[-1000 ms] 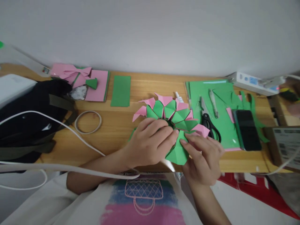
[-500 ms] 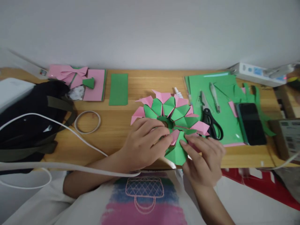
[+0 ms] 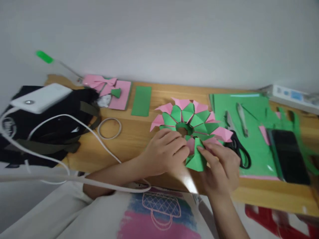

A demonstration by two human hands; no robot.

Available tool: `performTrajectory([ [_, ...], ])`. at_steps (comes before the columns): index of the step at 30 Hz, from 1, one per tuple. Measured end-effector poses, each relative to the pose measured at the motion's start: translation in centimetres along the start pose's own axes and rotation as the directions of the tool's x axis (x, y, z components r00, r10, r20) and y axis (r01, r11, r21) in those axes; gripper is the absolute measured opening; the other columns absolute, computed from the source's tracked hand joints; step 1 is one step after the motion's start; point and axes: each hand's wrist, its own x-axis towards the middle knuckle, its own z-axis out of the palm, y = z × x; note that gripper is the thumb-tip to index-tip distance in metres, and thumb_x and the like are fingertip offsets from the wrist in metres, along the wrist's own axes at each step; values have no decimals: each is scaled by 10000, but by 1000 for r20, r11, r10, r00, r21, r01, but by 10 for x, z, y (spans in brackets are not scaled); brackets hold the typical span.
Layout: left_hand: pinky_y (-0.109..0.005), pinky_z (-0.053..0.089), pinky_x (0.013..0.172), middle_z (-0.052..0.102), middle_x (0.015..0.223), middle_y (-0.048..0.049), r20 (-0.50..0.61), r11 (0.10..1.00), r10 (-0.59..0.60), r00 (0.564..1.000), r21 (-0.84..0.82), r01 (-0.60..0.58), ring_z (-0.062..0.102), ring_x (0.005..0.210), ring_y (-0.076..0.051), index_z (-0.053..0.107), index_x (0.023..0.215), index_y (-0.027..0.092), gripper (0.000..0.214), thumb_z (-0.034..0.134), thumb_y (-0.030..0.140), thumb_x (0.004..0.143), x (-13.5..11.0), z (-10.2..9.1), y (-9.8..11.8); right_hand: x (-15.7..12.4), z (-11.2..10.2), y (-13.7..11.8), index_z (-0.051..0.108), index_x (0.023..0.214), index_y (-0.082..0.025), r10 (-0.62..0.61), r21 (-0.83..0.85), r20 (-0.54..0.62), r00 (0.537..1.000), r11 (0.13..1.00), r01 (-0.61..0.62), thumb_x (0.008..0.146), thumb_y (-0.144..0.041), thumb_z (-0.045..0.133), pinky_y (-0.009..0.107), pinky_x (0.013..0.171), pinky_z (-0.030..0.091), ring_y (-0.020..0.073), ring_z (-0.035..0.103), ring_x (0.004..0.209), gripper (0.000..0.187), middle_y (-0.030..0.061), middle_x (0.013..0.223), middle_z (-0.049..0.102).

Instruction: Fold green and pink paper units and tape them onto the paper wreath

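A ring of folded green and pink paper pieces, an origami flower [image 3: 201,119], stands at the near middle of the table with its pink tips pointing outward. My left hand [image 3: 166,152] is closed on its near left side, its fingertips partly hidden by the paper. At the near edge of the ring, a green folded paper piece [image 3: 196,161] is pinched by my right hand [image 3: 221,162], thumb and fingers pressed on its right side. Some pink paper shows between the two hands.
Scissors [image 3: 238,149], a craft knife [image 3: 242,119] and a phone [image 3: 287,156] lie on green sheets [image 3: 219,103] at right. A green rectangle [image 3: 141,101], pink paper stack [image 3: 124,96] and tape ring [image 3: 101,131] lie left. A white cable [image 3: 94,132] runs from a power bank [image 3: 42,96] on a black bag [image 3: 50,127].
The view has shifted, so the table items sit further right and the bag shows more fully. Both hands keep their hold on the paper, with the green piece tilted slightly differently.
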Motion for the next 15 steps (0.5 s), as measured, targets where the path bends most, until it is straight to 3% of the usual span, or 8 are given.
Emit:
performTrajectory([
  [2, -306, 427, 723, 652, 742, -13, 3, 995, -25, 1000, 96, 25, 572, 780, -152, 596, 706, 161, 214, 551, 150, 915, 3, 7, -8, 8, 13, 9, 671, 1022, -200, -42, 8, -12, 999, 999, 42, 774, -67, 680, 364, 784, 516, 247, 688, 906, 281, 80, 991, 713],
  [5, -312, 434, 763, 661, 801, -13, -25, 978, -58, 998, 199, 62, 584, 876, -175, 616, 745, 172, 216, 514, 174, 936, 5, 13, -23, 17, 29, 17, 663, 1070, -195, -76, -31, 76, 994, 996, 79, 806, -59, 613, 366, 775, 467, 252, 668, 911, 301, 98, 1015, 716],
  [7, -329, 431, 901, 668, 1025, -32, 7, 977, -108, 994, 185, 105, 564, 1034, -187, 645, 974, 194, 137, 517, 229, 940, 0, 7, -33, 18, 34, 19, 651, 1108, -197, -79, -46, 131, 988, 995, 86, 845, -91, 556, 372, 773, 429, 247, 647, 898, 299, 100, 1011, 716],
  [9, -371, 405, 993, 623, 1175, -63, 129, 968, -220, 967, 151, 200, 515, 1157, -213, 600, 1154, 217, 262, 545, 326, 922, -15, -7, -42, 15, 34, 20, 642, 1144, -190, -86, -33, 162, 983, 995, 92, 880, -147, 516, 386, 782, 413, 254, 631, 900, 296, 104, 1013, 713],
  [10, -381, 408, 1000, 612, 1189, -76, 198, 932, -354, 914, 161, 326, 509, 1168, -222, 585, 1182, 210, 328, 577, 372, 897, -26, -17, -47, 12, 32, 20, 645, 1148, -181, -101, -27, 179, 979, 994, 108, 885, -210, 540, 399, 792, 413, 265, 624, 901, 285, 111, 1019, 710],
  [11, -394, 407, 1009, 610, 1179, -73, 219, 844, -533, 817, 201, 497, 514, 1153, -224, 589, 1165, 215, 341, 604, 389, 873, -41, -27, -52, 10, 28, 20, 648, 1146, -170, -130, -18, 208, 970, 990, 137, 882, -283, 575, 416, 805, 416, 284, 617, 914, 297, 125, 1030, 704],
  [12, -447, 418, 986, 613, 1144, -113, 186, 768, -637, 748, 243, 593, 527, 1119, -258, 608, 1110, 169, 297, 596, 347, 872, -56, -37, -58, 7, 24, 20, 649, 1143, -158, -146, -15, 228, 963, 988, 153, 868, -345, 611, 436, 819, 423, 304, 608, 934, 335, 141, 1038, 695],
  [15, -497, 481, 833, 633, 981, -171, 128, 613, -787, 603, 269, 743, 567, 971, -299, 629, 904, 95, 164, 563, 241, 868, -104, -59, -74, 7, 10, 14, 630, 1157, -143, -224, 44, 254, 941, 974, 220, 828, -455, 657, 485, 861, 435, 337, 587, 985, 454, 174, 1068, 652],
])
